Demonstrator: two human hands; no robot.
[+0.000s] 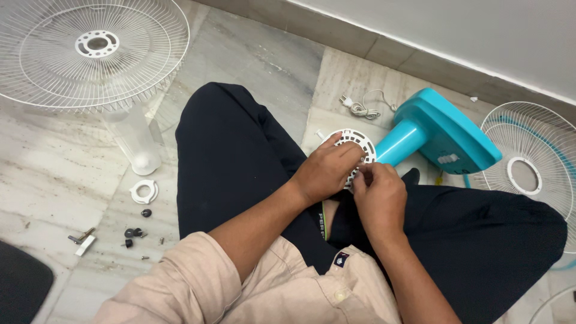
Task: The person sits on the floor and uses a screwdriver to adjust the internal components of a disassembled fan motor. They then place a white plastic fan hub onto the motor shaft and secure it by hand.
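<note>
fingers (354, 157) of two hands grip one vented motor cover (360, 140).

Much of the white slotted disc (358, 144) is hidden by the left hand (327, 171) and right hand (378, 195). The wire guard (534, 162) is cut off at the right edge. The small screws (146, 257) are too small to be told apart.

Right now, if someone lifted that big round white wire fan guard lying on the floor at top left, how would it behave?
The white wire fan guard probably feels light for its size, being mostly open thin wires. It would likely flex slightly. Lying flat on the marble floor, it seems unlikely to roll.
</note>
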